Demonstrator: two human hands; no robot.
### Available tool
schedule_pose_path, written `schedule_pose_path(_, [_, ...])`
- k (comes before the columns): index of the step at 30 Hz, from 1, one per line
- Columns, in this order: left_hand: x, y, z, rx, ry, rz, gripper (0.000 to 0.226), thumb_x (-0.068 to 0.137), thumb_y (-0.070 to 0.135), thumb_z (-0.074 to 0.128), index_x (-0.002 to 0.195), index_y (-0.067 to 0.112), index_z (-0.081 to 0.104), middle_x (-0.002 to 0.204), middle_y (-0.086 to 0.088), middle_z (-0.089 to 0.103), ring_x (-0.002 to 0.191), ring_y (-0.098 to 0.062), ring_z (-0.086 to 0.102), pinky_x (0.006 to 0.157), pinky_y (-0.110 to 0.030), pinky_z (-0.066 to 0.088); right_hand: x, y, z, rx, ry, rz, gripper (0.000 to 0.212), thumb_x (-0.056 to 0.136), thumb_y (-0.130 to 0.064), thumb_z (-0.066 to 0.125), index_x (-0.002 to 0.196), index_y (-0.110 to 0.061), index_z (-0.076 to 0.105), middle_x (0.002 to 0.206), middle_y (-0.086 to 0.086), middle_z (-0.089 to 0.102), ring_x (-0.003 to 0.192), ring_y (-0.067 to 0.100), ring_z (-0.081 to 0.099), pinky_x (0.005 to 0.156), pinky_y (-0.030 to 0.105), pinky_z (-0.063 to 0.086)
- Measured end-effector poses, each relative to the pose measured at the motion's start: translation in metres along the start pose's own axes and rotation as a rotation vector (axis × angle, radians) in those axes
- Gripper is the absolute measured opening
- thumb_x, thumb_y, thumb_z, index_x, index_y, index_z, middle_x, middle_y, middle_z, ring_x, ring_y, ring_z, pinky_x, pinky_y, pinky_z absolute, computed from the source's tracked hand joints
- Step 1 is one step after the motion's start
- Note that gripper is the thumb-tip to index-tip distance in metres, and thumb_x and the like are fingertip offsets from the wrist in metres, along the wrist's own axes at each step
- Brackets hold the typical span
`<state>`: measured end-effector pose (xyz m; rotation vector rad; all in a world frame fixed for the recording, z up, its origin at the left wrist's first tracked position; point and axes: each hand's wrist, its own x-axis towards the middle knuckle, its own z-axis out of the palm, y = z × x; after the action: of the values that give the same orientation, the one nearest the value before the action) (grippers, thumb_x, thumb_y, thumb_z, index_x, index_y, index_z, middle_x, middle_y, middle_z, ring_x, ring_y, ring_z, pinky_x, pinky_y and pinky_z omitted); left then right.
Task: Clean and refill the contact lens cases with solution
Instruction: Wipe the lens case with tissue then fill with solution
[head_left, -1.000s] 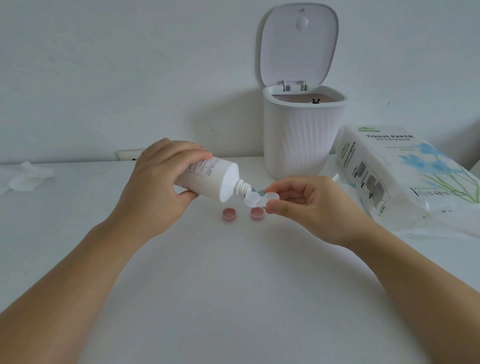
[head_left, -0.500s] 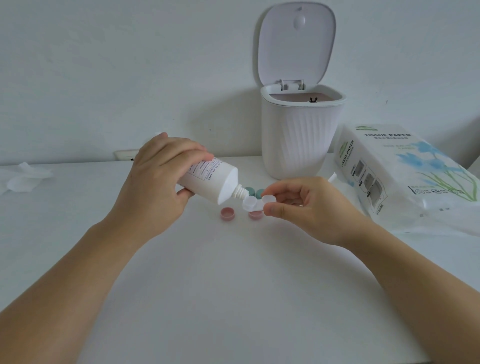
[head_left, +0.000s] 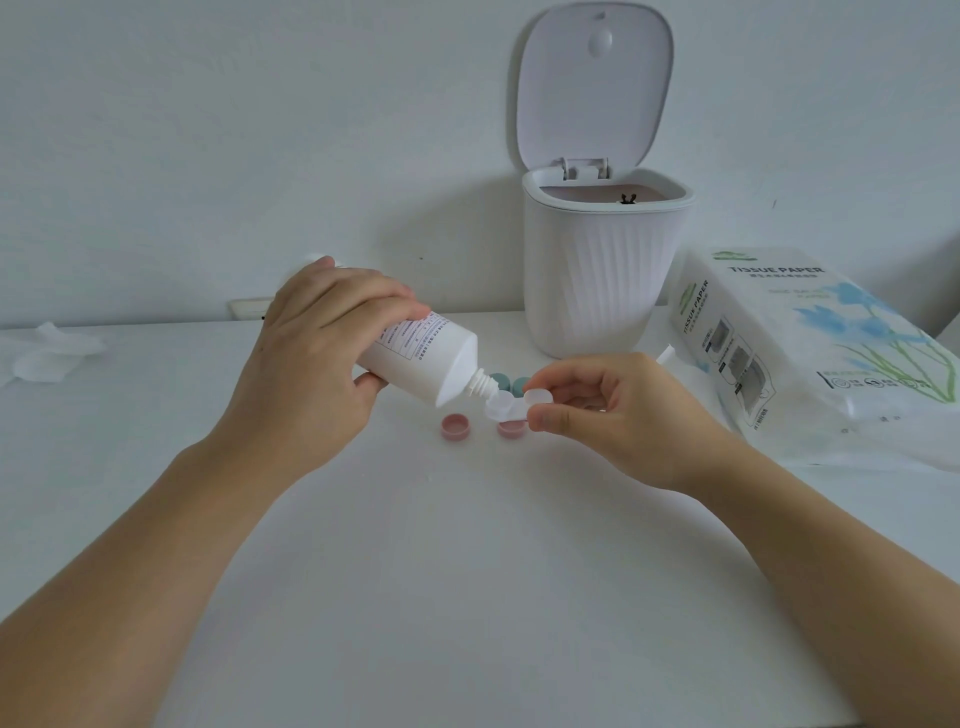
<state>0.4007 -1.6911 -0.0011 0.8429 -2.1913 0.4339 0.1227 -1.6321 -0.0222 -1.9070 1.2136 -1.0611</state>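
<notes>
We note the left hand (head_left: 311, 358) gripping the tilted solution bottle (head_left: 421, 358) (nozzle down) over the lens case (head_left: 511, 405), pinched by the right hand (head_left: 618, 410).

Soft, even daylight, cool in tone; source not visible. Shadows diffuse: a broad grey one on the wall (head_left: 208, 130) at 9 o'clock of the bin (head_left: 597, 270), fainter ones on the table (head_left: 467, 597) beneath both forearms. No hard glare; the tissue pack (head_left: 810, 338) wrapper shows only a mild sheen. Whites run flat, low contrast, so pale items blend into the tabletop. Centre sharp enough, though bottle (head_left: 415, 358) print is unreadable. Wide-angle stretch swells the forearms toward 7 and 5 o'clock. Slight softness at the edges.
</notes>
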Motion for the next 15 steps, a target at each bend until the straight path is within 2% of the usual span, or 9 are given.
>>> schedule_pose_path(5, [0.0008, 0.0001, -0.0010, 0.002, 0.010, 0.003, 0.059, 0.064, -0.009, 0.084, 0.117, 0.010, 0.069, 0.121, -0.004, 0.068, 0.115, -0.033, 0.060, 0.117, -0.046, 0.032, -0.0004, -0.0001, -0.0003, 0.001, 0.000, -0.005, 0.012, 0.088, -0.025, 0.077, 0.095, -0.034, 0.074, 0.085, -0.019, 0.078, 0.085, -0.004, 0.073, 0.076, 0.006, 0.048])
schedule_pose_path(10, [0.0007, -0.0004, -0.0001, 0.001, 0.003, -0.007, 0.061, 0.062, -0.008, 0.086, 0.118, 0.010, 0.069, 0.122, -0.004, 0.068, 0.115, -0.033, 0.060, 0.117, -0.046, 0.032, -0.0006, -0.0022, -0.0002, 0.009, 0.004, -0.017, 0.018, 0.088, -0.025, 0.077, 0.096, -0.040, 0.072, 0.084, -0.021, 0.077, 0.082, -0.006, 0.072, 0.076, 0.007, 0.050])
schedule_pose_path(15, [0.0004, -0.0012, 0.0004, -0.002, 0.004, -0.003, 0.061, 0.063, -0.007, 0.086, 0.119, 0.011, 0.069, 0.122, -0.004, 0.067, 0.116, -0.033, 0.060, 0.117, -0.045, 0.031, -0.0004, -0.0030, 0.0000, 0.010, 0.005, -0.015, 0.016, 0.088, -0.024, 0.076, 0.096, -0.037, 0.073, 0.084, -0.021, 0.077, 0.082, -0.006, 0.072, 0.075, 0.008, 0.051])
